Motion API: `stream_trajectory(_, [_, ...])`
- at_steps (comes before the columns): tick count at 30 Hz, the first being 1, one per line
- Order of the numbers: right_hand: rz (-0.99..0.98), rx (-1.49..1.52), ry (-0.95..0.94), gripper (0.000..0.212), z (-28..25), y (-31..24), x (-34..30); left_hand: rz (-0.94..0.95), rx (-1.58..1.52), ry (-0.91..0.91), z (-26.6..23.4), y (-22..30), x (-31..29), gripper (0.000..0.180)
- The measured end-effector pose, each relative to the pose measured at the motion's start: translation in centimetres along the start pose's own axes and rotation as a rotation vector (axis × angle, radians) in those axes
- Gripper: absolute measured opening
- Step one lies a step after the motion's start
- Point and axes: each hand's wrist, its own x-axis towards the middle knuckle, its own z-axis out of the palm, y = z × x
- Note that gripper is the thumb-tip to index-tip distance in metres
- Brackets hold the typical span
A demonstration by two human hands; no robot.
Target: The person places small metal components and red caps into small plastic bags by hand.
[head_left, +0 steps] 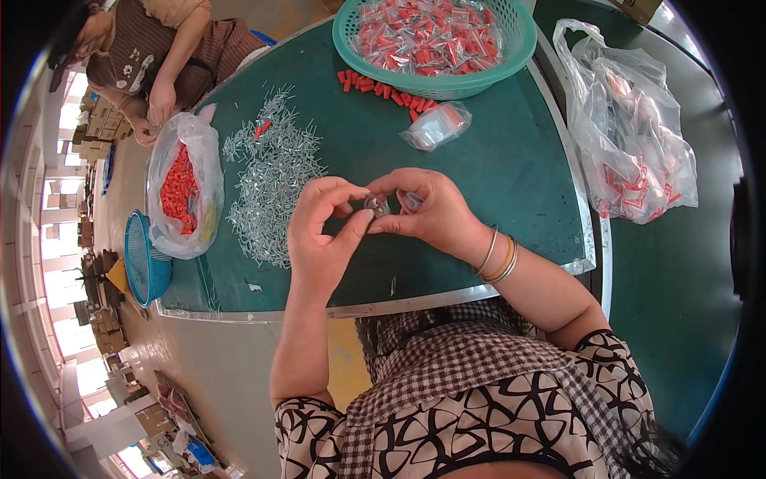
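My left hand (317, 223) and my right hand (435, 209) meet above the green tabletop, fingertips pinching a small clear plastic bag (377, 207) between them. What the bag holds is too small to make out. More clear plastic (412, 200) is tucked in the fingers of my right hand. Left of my hands spreads a heap of silvery screws (275, 188), with a red plug (262, 128) on it. Beyond my right hand lies a pack of clear plastic bags (436, 126). Behind it, loose red plugs (388, 91) line the foot of a green basket (341, 44).
Filled bags with red pieces (431, 40) heap the basket. At the left edge are a plastic bag of red plugs (179, 190) and a blue basket (137, 259). A co-worker's hands (155, 112) are beyond. A white carrier bag (630, 128) lies at right.
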Motion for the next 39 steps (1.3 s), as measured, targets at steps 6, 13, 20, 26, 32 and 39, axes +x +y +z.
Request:
stream_trajectory(6, [0.046, 0.045, -0.034, 0.039, -0.3, -0.3, 0.0, 0.114, 0.105, 0.022, 0.0, -0.5, -0.3, 0.025])
stream_trajectory(13, [-0.093, 0.002, -0.023, 0.044, 0.3, 0.4, -0.1, 0.279, 0.363, -0.033, 0.5, -0.9, -0.3, 0.026])
stream_trajectory(20, [-0.002, -0.008, -0.085, 0.051, 0.0, -0.2, 0.0, 0.287, 0.306, -0.039, -0.1, -0.3, -0.5, 0.021])
stream_trajectory(26, [0.041, 0.113, -0.166, 0.048, 0.0, 0.4, 0.0, 0.274, 0.263, -0.041, -0.5, -0.6, -0.7, 0.022])
stream_trajectory(32, [0.113, 0.283, -0.253, 0.045, -0.2, -0.1, 0.0, 0.208, 0.102, -0.093, -0.9, -0.9, -1.1, 0.020])
stream_trajectory(39, [0.077, 0.275, -0.134, 0.042, -0.2, 0.1, 0.1, 0.117, -0.020, -0.074, -0.8, -0.9, -0.7, 0.020])
